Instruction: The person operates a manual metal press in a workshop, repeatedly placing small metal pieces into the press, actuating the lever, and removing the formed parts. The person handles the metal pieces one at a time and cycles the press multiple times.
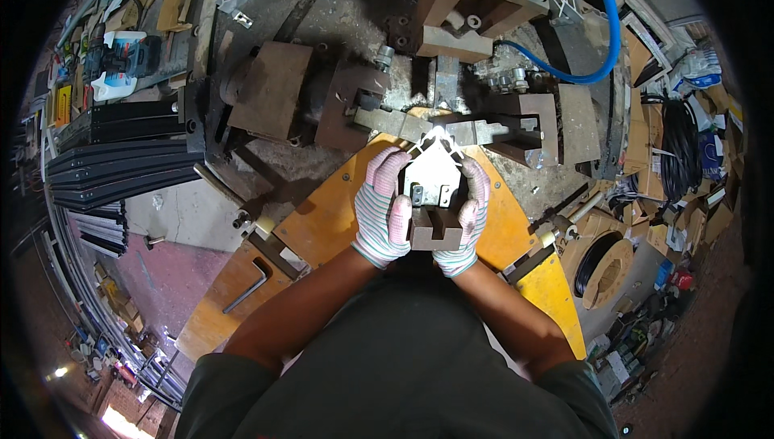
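Observation:
My left hand (pixel 381 205) and my right hand (pixel 473 209), both in white gloves with coloured stripes and pink fingertips, curl around opposite sides of a brightly lit, house-shaped metal piece (pixel 434 171). Two small dark slotted fittings sit near its lower edge. Glare washes out most of its surface. Close to my body, between my thumbs, is a brown-grey steel block (pixel 435 229) with a slot cut in its front. Just beyond my fingertips, two steel bars (pixel 395 124) (pixel 476 131) angle in from left and right toward the tip of the bright piece.
Beneath my arms spreads a yellow-orange machine plate (pixel 322 205), with a hex key (pixel 247 286) lying on its left. Heavy steel blocks (pixel 271 86) (pixel 526 128) flank the middle. A blue hose (pixel 610 36) loops at upper right. Black profiles (pixel 121 153) are stacked left; a cable spool (pixel 606 270) stands right.

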A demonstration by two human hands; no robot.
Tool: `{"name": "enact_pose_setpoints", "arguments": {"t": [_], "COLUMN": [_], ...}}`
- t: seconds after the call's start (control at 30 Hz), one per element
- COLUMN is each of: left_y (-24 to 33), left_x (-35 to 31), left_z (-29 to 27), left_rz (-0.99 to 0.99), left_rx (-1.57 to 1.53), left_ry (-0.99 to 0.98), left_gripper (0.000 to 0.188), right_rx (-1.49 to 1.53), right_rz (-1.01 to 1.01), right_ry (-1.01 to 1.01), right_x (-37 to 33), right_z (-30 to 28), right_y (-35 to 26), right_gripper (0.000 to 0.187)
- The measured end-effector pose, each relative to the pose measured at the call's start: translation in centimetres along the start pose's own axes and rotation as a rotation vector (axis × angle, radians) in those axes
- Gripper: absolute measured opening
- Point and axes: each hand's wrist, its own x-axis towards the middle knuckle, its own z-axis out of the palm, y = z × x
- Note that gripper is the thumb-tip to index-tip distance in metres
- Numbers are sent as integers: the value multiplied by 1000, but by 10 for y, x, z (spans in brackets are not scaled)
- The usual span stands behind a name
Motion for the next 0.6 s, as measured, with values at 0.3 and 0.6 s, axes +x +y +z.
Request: {"name": "enact_pose_setpoints", "arguments": {"t": [0.3,0.6], "left_y": [-2,-2], "left_x": [0,-2], "left_z": [1,2], "left_rz": [7,-21], "left_rx": [-15,2], "left_ry": [9,2], "left_gripper": [64,69], "right_rx": [-1,3], "right_rz": [21,-3], "right_ry": [-7,22], "right_x": [0,-1], "right_z": [0,1], "right_y": [1,0], "right_gripper": [66,63]}}
